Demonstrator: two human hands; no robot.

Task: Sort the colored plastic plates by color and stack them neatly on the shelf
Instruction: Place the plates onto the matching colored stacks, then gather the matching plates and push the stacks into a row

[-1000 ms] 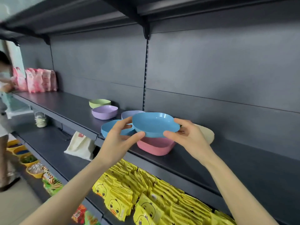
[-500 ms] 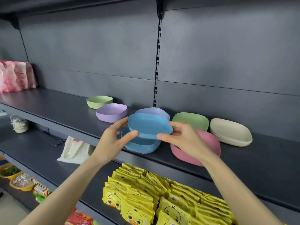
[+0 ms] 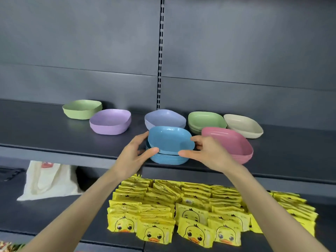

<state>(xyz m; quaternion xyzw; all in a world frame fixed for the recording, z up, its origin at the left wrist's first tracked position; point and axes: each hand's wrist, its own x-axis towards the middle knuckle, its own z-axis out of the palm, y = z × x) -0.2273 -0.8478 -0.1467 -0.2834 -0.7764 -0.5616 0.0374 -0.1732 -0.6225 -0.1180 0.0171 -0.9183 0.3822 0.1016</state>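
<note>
**On the middle shelf: a blue plate brought to the blue stack**

On the dark shelf, near its front edge, I hold one blue plate directly over the blue stack. My left hand pinches the plate's left rim and my right hand pinches its right rim, with each thumb on the near edge and the fingers curled round the side. The two-sided grip lets me turn the rounded-square outline to match the plates below. The plate sits tilted and appears not yet nested. Its near edge is close on the stack, but I cannot tell whether the two touch.

The other colours are already grouped. A periwinkle stack stands just behind the blue one, with a green stack to its right. A pink stack lies just beside my right hand, and a cream plate sits behind it. Further left, well apart from these, stand a purple bowl and a green bowl. I judge that keeping each colour in its own pile lets a new plate drop straight onto its match.

On the shelf below lie rows of yellow duck packets and a pale cloth bag.

I judge the next move to be squaring the corners, lowering the plate flat and then letting go. A skewed release could leave the stack uneven.
</note>
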